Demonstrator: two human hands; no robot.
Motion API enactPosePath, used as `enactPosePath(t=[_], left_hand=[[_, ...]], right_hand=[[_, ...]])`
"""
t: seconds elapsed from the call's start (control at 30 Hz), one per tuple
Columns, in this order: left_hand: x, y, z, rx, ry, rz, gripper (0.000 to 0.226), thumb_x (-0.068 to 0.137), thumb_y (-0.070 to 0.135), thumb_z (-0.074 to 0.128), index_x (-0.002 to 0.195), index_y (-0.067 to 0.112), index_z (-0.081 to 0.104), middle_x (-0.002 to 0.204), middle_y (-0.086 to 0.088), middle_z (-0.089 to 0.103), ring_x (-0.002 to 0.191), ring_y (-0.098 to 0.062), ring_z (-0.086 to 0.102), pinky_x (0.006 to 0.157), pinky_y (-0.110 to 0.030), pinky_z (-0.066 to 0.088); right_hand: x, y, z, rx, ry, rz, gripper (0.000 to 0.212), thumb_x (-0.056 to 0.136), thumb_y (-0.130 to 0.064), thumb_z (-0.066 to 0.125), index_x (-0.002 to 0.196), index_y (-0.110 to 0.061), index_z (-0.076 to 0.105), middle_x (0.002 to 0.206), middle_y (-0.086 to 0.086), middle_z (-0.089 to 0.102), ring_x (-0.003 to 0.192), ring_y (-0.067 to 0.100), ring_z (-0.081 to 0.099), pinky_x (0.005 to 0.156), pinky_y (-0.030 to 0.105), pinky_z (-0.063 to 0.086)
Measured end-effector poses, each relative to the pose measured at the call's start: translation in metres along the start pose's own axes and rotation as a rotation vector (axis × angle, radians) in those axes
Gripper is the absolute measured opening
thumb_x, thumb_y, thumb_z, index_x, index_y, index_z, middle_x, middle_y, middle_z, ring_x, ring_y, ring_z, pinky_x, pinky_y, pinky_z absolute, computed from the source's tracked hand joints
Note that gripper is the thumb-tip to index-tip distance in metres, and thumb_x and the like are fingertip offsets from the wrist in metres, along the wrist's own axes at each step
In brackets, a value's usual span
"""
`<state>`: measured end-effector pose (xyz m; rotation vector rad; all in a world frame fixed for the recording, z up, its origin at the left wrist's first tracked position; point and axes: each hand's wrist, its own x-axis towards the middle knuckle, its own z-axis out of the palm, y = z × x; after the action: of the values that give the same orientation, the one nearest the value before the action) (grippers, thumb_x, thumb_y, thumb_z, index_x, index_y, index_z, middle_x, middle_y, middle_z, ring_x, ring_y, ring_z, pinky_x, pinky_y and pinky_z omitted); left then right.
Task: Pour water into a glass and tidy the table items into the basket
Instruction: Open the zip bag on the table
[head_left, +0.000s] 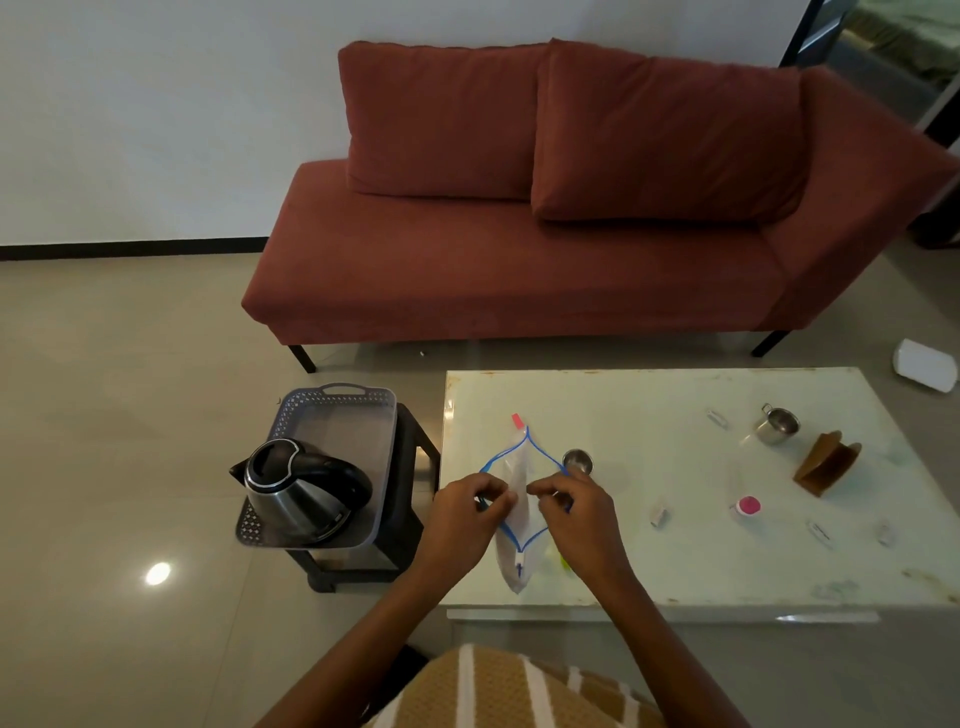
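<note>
A clear zip bag (516, 499) with a blue rim lies on the white table (649, 415), its mouth pulled wide. My left hand (465, 512) pinches the bag's left rim and my right hand (579, 512) pinches the right rim. A small steel glass (577, 461) stands just behind my right hand. A steel and black kettle (298, 491) sits in the grey basket (340, 402) on a dark stool to the left of the table.
On the table's right half are a steel mug (776, 425), a brown folded holder (826, 462), a pink-capped item (746, 505) and several small clips. A red sofa (519, 249) stands behind. A white box (924, 365) lies on the floor.
</note>
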<state>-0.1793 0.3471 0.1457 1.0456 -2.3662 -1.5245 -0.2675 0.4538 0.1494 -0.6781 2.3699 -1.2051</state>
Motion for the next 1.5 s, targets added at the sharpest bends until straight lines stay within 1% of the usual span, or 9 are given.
enactPosePath(t=[0.13,0.3,0.5,0.63,0.8,0.97,1.17,1.27,1.5], left_hand=[[-0.002,-0.001,0.0,-0.08,-0.052,-0.002,0.009,0.089,0.021,0.057,0.091,0.014,0.062,0.083,0.004,0.06,0.082,-0.011,0.06,0.068,-0.014,0.052],[-0.002,0.0,-0.001,-0.125,-0.056,-0.026,0.006,0.09,0.019,0.057,0.09,0.015,0.061,0.081,0.007,0.059,0.079,-0.008,0.06,0.063,-0.009,0.051],[-0.001,0.001,-0.001,-0.204,-0.059,-0.071,0.009,0.092,0.017,0.053,0.094,0.012,0.059,0.093,-0.002,0.061,0.087,-0.013,0.062,0.068,-0.016,0.054],[-0.002,0.001,0.003,-0.198,-0.064,-0.056,0.01,0.091,0.019,0.054,0.092,0.012,0.062,0.087,0.0,0.062,0.079,-0.009,0.062,0.067,-0.016,0.054],[0.0,0.0,0.001,-0.205,-0.026,-0.073,0.009,0.091,0.017,0.054,0.09,0.013,0.062,0.084,0.002,0.061,0.08,-0.012,0.061,0.068,-0.016,0.052],[0.0,0.003,0.001,-0.181,-0.057,-0.064,0.014,0.091,0.018,0.054,0.095,0.009,0.064,0.088,-0.002,0.063,0.077,-0.009,0.062,0.068,-0.016,0.053],[0.0,0.004,0.0,-0.159,-0.015,-0.068,0.013,0.092,0.016,0.054,0.094,0.009,0.065,0.085,-0.001,0.062,0.078,-0.011,0.061,0.065,-0.013,0.052],[0.0,0.006,0.0,-0.163,-0.013,-0.058,0.009,0.092,0.016,0.054,0.09,0.013,0.061,0.081,0.005,0.06,0.074,-0.007,0.059,0.06,-0.008,0.05],[-0.001,0.009,-0.001,-0.089,0.037,0.021,0.004,0.082,0.021,0.067,0.083,0.019,0.065,0.078,0.008,0.063,0.074,-0.006,0.062,0.071,-0.015,0.053]], right_hand=[[-0.001,-0.001,0.003,0.116,-0.026,0.03,0.015,0.084,-0.019,0.066,0.085,-0.005,0.07,0.087,0.012,0.068,0.069,0.01,0.056,0.059,0.003,0.042],[0.0,0.004,0.002,0.164,-0.006,0.082,0.01,0.084,-0.01,0.063,0.082,-0.001,0.067,0.08,0.01,0.065,0.069,0.016,0.057,0.057,0.006,0.044],[0.002,0.005,0.001,0.267,-0.025,0.143,0.009,0.083,-0.01,0.064,0.081,-0.002,0.066,0.074,0.007,0.063,0.075,0.025,0.061,0.069,0.027,0.051],[0.001,0.003,0.003,0.217,-0.032,0.085,0.019,0.081,-0.018,0.069,0.086,0.0,0.067,0.077,0.005,0.064,0.07,0.015,0.058,0.06,0.01,0.047],[0.004,0.007,0.003,0.247,0.01,0.13,0.01,0.084,-0.01,0.064,0.085,-0.001,0.067,0.075,0.005,0.063,0.073,0.02,0.059,0.063,0.015,0.047],[0.005,0.006,0.005,0.246,-0.037,0.121,0.025,0.079,-0.025,0.07,0.088,-0.001,0.067,0.082,0.007,0.067,0.077,0.023,0.064,0.071,0.024,0.052],[0.006,0.007,0.002,0.29,-0.031,0.132,0.006,0.083,-0.007,0.063,0.079,-0.004,0.066,0.078,0.009,0.064,0.07,0.018,0.058,0.065,0.018,0.049],[0.008,0.009,0.001,0.321,-0.054,0.139,0.008,0.082,-0.002,0.06,0.077,-0.001,0.067,0.075,0.01,0.063,0.067,0.018,0.057,0.064,0.022,0.049],[0.008,0.01,-0.002,0.374,-0.116,0.091,0.013,0.084,-0.004,0.062,0.087,0.006,0.069,0.085,0.013,0.066,0.076,0.018,0.062,0.065,0.013,0.051]])
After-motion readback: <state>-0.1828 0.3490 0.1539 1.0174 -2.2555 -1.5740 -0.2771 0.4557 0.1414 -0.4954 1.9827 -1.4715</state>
